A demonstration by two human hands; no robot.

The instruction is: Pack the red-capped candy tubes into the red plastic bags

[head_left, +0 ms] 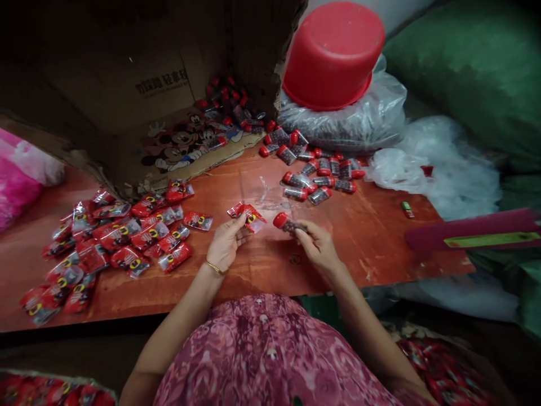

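Red pouch pinched in left hand fingers; right hand fingers pinch a red-capped vial just beside the pouch, not touching.

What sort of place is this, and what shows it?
Likely a small hand-packing workshop: piled red packets on the table, loose red-capped vials by a cardboard box, the left hand holding a packet, the right hand a vial.

The person wears a pink-and-maroon floral garment. A thin gold bangle circles the wrist of the left hand.
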